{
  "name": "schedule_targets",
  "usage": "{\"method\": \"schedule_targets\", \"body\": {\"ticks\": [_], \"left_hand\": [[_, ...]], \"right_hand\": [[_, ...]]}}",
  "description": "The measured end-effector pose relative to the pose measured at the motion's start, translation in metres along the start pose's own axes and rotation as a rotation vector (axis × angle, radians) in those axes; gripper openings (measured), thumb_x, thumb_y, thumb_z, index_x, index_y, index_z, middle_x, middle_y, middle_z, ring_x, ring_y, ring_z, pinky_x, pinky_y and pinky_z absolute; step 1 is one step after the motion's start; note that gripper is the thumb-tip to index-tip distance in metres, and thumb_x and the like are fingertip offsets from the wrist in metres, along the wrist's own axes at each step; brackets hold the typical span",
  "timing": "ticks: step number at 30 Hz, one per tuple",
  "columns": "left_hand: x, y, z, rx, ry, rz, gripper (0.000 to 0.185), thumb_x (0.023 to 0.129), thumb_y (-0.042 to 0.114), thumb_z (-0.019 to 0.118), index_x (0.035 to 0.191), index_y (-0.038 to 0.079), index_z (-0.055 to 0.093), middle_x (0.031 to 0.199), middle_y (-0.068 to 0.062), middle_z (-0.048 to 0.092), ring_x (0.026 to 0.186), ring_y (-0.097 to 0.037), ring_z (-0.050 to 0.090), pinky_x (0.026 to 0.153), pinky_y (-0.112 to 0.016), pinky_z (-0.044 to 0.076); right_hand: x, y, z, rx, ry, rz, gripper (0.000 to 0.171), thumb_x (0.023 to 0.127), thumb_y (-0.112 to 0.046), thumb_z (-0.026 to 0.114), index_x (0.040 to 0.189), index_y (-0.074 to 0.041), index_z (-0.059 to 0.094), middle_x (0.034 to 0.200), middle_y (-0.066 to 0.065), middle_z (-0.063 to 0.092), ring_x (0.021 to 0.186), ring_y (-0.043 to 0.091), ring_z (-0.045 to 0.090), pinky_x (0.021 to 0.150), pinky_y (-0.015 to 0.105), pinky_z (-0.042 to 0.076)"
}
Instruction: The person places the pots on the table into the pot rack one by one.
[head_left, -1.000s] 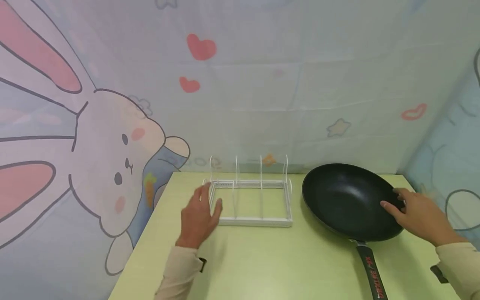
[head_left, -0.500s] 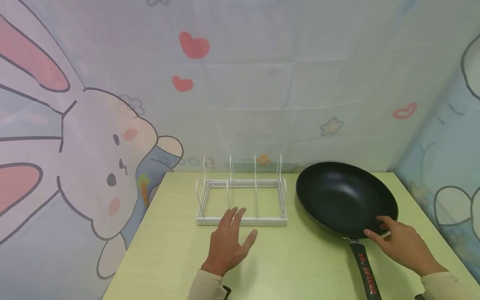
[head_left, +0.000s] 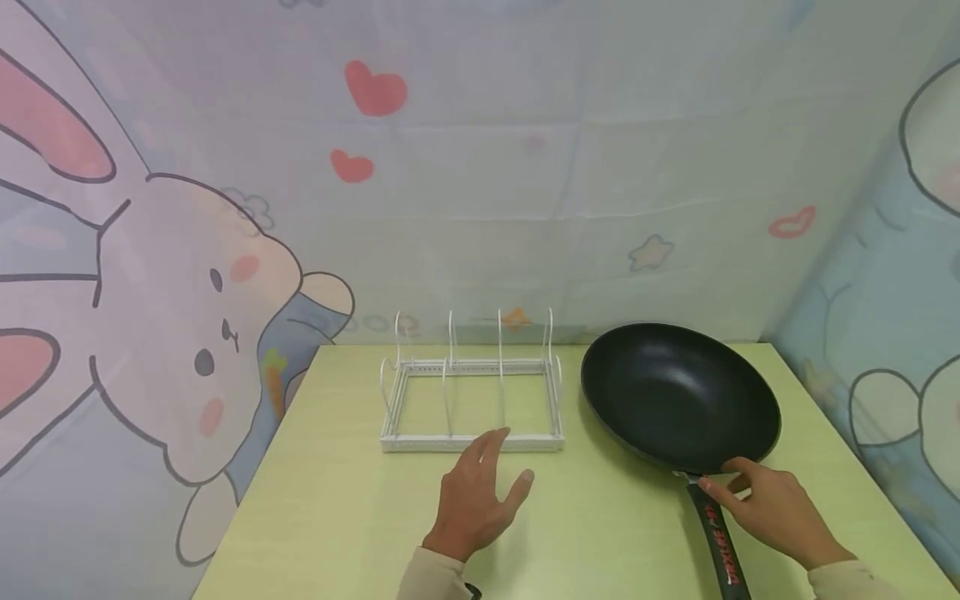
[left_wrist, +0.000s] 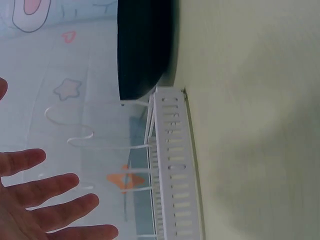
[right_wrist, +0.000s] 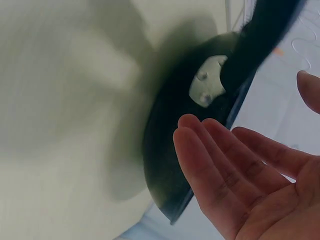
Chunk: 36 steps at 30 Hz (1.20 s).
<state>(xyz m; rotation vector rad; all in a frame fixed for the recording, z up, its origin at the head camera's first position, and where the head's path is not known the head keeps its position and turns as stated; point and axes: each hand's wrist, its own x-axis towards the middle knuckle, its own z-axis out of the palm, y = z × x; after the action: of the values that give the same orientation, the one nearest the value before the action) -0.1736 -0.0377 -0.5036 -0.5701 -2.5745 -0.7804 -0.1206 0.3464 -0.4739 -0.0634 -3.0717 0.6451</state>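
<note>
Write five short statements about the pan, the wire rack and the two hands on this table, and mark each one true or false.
1. The black frying pan lies flat on the table, to the right of the white wire rack. True.
2. A plate stands in the rack. False: its slots hold nothing.
3. The left hand has its fingers spread, just in front of the rack. True.
4. The right hand grips the far rim of the pan. False: it is at the near side, where the handle joins the pan, fingers straight.
5. The pan's handle points toward the back wall. False: it points toward the person.
</note>
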Motion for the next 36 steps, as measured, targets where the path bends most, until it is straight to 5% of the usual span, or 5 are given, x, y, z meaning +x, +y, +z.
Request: {"method": "schedule_targets", "body": {"ticks": [12, 19, 26, 32, 36], "left_hand": [[0.004, 0.033, 0.030, -0.142, -0.103, -0.056, 0.058, 0.098, 0.051, 0.052, 0.143, 0.016, 0.050, 0.137, -0.004, 0.063, 0.121, -0.025, 0.065, 0.085, -0.048, 0.057], [-0.006, 0.059, 0.050, -0.385, -0.231, -0.178, 0.061, 0.097, 0.056, 0.052, 0.143, 0.016, 0.050, 0.140, -0.002, 0.061, 0.122, -0.023, 0.064, 0.094, -0.045, 0.054], [-0.021, 0.086, 0.082, -0.675, -0.370, -0.284, 0.057, 0.095, 0.054, 0.060, 0.136, 0.015, 0.055, 0.132, -0.011, 0.065, 0.111, -0.023, 0.070, 0.087, -0.032, 0.056], [-0.020, 0.107, 0.096, -0.757, -0.509, -0.344, 0.041, 0.098, 0.052, 0.056, 0.118, 0.017, 0.065, 0.108, 0.003, 0.071, 0.088, -0.006, 0.070, 0.070, -0.023, 0.053], [-0.023, 0.124, 0.104, -0.909, -0.581, -0.423, 0.033, 0.100, 0.048, 0.055, 0.105, 0.019, 0.069, 0.095, 0.005, 0.071, 0.077, -0.007, 0.071, 0.060, -0.023, 0.053]], "right_hand": [[0.002, -0.001, 0.024, 0.044, -0.054, 0.017, 0.046, 0.093, -0.047, 0.067, 0.103, -0.002, 0.071, 0.086, 0.005, 0.077, 0.076, 0.018, 0.071, 0.070, 0.041, 0.056], [0.003, -0.002, 0.028, 0.169, -0.131, 0.093, 0.052, 0.095, -0.045, 0.064, 0.114, 0.003, 0.067, 0.086, 0.007, 0.076, 0.067, 0.014, 0.069, 0.060, 0.032, 0.054], [0.005, 0.003, 0.033, 0.416, -0.231, 0.225, 0.060, 0.098, -0.045, 0.060, 0.124, 0.008, 0.058, 0.093, 0.011, 0.077, 0.070, 0.018, 0.072, 0.058, 0.033, 0.059], [0.006, 0.007, 0.034, 0.638, -0.293, 0.270, 0.061, 0.102, -0.044, 0.054, 0.127, 0.012, 0.054, 0.100, 0.014, 0.077, 0.083, 0.024, 0.076, 0.070, 0.038, 0.061], [0.006, 0.010, 0.033, 0.743, -0.349, 0.286, 0.061, 0.105, -0.042, 0.049, 0.129, 0.014, 0.051, 0.102, 0.010, 0.075, 0.092, 0.023, 0.076, 0.077, 0.040, 0.059]]}}
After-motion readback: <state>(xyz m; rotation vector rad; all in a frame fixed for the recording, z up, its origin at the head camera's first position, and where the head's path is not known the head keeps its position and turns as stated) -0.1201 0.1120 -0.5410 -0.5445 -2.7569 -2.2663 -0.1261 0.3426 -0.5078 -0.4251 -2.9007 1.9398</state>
